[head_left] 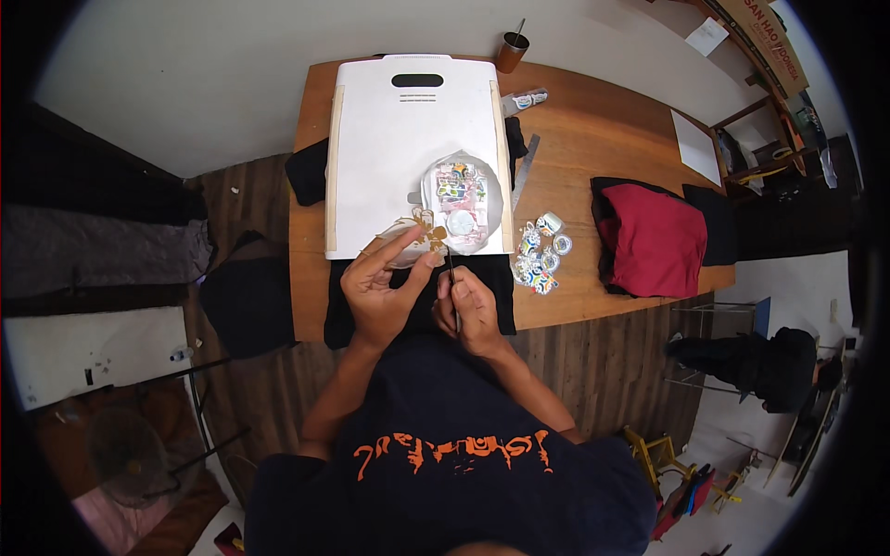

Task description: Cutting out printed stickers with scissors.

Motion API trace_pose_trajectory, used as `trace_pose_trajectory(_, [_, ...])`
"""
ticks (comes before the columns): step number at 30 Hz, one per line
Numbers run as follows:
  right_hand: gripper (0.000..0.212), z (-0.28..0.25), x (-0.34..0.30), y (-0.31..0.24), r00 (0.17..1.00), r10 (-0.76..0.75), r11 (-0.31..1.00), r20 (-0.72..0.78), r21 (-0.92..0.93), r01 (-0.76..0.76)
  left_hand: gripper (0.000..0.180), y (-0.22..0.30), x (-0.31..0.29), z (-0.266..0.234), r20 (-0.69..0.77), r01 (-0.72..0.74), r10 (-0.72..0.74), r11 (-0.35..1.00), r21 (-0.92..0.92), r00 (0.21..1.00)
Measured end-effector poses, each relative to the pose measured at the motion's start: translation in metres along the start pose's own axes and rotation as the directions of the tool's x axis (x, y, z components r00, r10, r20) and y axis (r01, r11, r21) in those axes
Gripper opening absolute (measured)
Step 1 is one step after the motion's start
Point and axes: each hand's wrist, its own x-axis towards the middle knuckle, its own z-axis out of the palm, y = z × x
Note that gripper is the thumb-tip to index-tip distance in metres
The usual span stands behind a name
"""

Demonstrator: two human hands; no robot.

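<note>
Pinching a thin film (427, 221) with gold-brown shapes between thumb and fingers, the left hand (378, 292) is nearly closed on the part toward the person. The right hand (475, 310) is curled tight around a slim dark tool (452, 271), its tip just beside the film; whether they touch cannot be told. The film is over the near edge of a white board (375, 157), beside a rounded pale wrapping (489, 199) with coloured prints. It looks very light, limp and easily creased, so a plain margin seems the safest hold. Farther right, small colourful pieces (538, 276) lie on the wooden table (593, 134).
</note>
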Motion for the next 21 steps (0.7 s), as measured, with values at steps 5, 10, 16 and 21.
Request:
trace_pose_trajectory(5, [0.031,0.0000,-0.0008,-0.0004,1.000,0.005,1.000,-0.002,0.001,-0.005,0.037,-0.0024,-0.0015,-0.0021,0.004,0.010,-0.010,1.000,0.016,1.000])
trace_pose_trajectory(10, [0.031,0.0006,-0.0011,-0.0018,1.000,0.009,1.000,-0.004,-0.008,-0.009,0.037,-0.0020,-0.0008,-0.0011,0.007,0.023,-0.023,1.000,0.006,1.000])
trace_pose_trajectory(16, [0.031,0.0002,-0.0017,0.0002,1.000,-0.001,1.000,-0.003,0.011,0.001,0.040,-0.0028,-0.0009,0.0026,0.012,0.049,-0.048,0.998,-0.040,0.999])
trace_pose_trajectory(21, [0.030,0.0013,-0.0019,-0.0009,1.000,-0.007,1.000,-0.002,0.006,0.007,0.041,-0.0019,-0.0002,0.0039,0.009,0.010,-0.010,0.999,-0.037,1.000])
